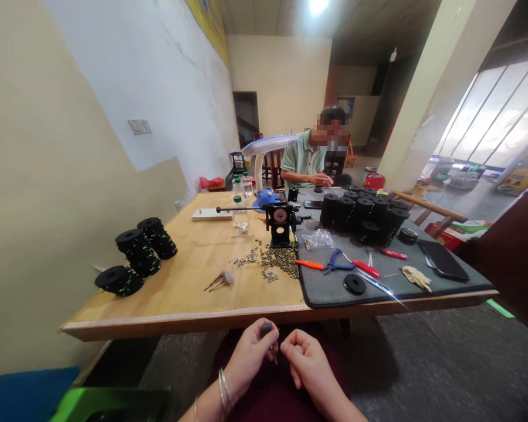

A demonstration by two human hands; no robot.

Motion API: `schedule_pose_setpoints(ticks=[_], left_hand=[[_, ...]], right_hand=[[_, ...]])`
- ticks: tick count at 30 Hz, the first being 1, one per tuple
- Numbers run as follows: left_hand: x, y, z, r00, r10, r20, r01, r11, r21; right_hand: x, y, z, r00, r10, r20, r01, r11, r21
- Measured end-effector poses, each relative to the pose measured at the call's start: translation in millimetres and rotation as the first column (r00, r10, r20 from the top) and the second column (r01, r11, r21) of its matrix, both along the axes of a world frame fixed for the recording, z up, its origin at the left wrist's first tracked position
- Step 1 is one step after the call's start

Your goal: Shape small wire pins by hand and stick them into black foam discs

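My left hand (250, 351) and my right hand (305, 357) are held close together over my lap, below the wooden table's front edge (180, 319). My left hand pinches a small dark part (266, 328) between thumb and fingers, with a thin wire hanging from it. My right hand's fingers are curled and pinched near that wire; what they grip is too small to see. On the table ahead lie a pile of small metal pieces (277, 258), a black hand-crank winder (280, 223) and blue-handled pliers (337, 262).
Black spools stand at the table's left (141, 252) and in a cluster at the far right (363, 214). A grey mat (378, 293) carries red-handled tools, a black disc and a tablet (442, 259). A person sits across the table by a desk lamp (268, 146).
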State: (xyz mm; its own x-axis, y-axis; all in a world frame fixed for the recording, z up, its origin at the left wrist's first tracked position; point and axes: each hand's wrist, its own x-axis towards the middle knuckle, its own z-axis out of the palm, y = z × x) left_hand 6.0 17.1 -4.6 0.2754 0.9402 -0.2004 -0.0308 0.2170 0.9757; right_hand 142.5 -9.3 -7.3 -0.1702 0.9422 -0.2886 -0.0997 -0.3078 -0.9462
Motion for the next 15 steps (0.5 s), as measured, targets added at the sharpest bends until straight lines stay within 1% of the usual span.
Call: schedule_pose_setpoints(ticks=[5, 8, 12, 15], left_hand=[[0.5, 0.7, -1.2, 0.996, 0.032, -0.079, -0.023, 0.994, 0.109], [0.2, -1.3, 0.2, 0.991, 0.052, -0.120, -0.028, 0.980, 0.197], [-0.5, -3.6, 5.8, 0.967, 0.111, -0.230, -0.024, 0.937, 0.350], [-0.9, -5.1, 10.3, 0.938, 0.146, -0.313, 0.005, 0.901, 0.435]], right_hand=[[0.6, 0.3, 1.1, 1.000, 0.014, -0.010, -0.014, 1.000, -0.007], [0.5, 0.3, 2.0, 1.000, 0.012, -0.021, -0.012, 1.000, -0.005], [0.7, 0.0, 2.7, 0.999, 0.002, -0.032, -0.002, 1.000, -0.006], [1.1, -0.2, 2.1, 0.999, -0.009, -0.054, 0.008, 1.000, -0.020]])
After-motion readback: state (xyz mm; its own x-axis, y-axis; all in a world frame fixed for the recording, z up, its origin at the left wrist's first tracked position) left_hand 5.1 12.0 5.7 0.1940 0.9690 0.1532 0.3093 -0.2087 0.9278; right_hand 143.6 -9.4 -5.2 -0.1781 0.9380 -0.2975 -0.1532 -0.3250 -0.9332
